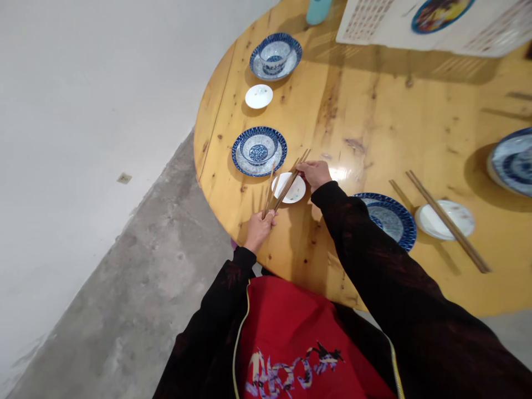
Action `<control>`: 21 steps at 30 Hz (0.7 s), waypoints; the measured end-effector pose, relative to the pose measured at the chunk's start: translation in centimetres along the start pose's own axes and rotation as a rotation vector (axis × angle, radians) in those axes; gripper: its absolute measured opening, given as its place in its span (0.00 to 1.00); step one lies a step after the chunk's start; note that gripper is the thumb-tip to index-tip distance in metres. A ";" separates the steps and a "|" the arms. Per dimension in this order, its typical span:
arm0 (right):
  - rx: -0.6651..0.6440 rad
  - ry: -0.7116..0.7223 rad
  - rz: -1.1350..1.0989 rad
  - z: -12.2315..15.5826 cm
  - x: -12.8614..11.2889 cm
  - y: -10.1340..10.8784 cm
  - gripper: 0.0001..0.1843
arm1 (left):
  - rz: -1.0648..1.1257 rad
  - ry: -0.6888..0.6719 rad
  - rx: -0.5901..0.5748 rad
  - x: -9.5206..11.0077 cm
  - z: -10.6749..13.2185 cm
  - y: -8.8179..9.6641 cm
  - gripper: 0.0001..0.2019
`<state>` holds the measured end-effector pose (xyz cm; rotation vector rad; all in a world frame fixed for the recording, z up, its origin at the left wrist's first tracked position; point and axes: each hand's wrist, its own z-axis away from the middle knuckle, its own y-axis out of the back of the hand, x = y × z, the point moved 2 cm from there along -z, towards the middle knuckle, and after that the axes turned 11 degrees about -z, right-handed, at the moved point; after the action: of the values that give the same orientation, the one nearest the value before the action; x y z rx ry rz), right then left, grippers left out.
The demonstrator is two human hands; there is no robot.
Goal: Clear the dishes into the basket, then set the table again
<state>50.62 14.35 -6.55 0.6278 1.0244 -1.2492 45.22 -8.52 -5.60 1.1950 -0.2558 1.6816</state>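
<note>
Several wooden chopsticks (286,190) in both hands, too bunched to count: clamping the left hand (261,224) around their lower ends, pinching them nearer the upper ends with the right hand (318,174). Holding them slantwise above a small white dish (297,191), covering part of its inside, with some sticks splaying leftward from the bundle. Being unable to make out the exact placing of the fingertips. Seeing just beyond, on the wooden surface (357,111), a blue-rimmed plate (236,151) with a patterned bowl (258,149) in it. Hiding part of another plate (409,224) behind the right sleeve (374,249). Finding farther right a white bowl (428,221) under other chopsticks (451,225), blurring toward their near ends. Catching only part of the crockery (515,160) at the right edge, and only the lower part of a turquoise object (318,12) and a printed white panel (399,30) at the top. Being unable to read the lettering on the red top (286,310).
</note>
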 end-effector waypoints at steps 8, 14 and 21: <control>-0.022 -0.004 -0.007 0.1 0.0 0.6 0.14 | 0.024 -0.004 -0.001 0.0 -0.6 0.2 0.19; 0.015 0.010 -0.008 0.2 0.2 0.7 0.12 | 0.035 0.012 -0.005 0.0 -1.0 0.4 0.17; 0.007 0.030 -0.002 0.5 0.0 0.6 0.11 | 0.018 0.001 -0.010 -0.4 -1.3 0.4 0.19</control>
<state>51.34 14.10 -6.39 0.6522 1.0462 -1.2492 44.08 -8.09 -6.43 1.1879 -0.2743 1.6942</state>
